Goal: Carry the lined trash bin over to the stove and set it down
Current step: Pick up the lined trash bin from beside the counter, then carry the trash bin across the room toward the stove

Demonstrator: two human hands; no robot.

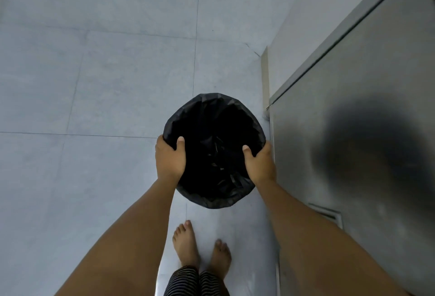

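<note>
A round trash bin [213, 128] lined with a black plastic bag is in the middle of the head view, seen from straight above. My left hand [170, 157] grips its left rim, thumb inside the liner. On the opposite rim my right hand [260, 163] holds the same way, thumb inside. Whether the bin rests on the floor or is lifted cannot be told. Its inside is dark, with crumpled liner at the bottom. No stove is in view.
A tall stainless steel appliance [353, 142] stands close on the right, its side nearly touching the bin. Grey floor tiles [94, 83] spread to the left and ahead. My bare feet [200, 248] stand just behind the bin.
</note>
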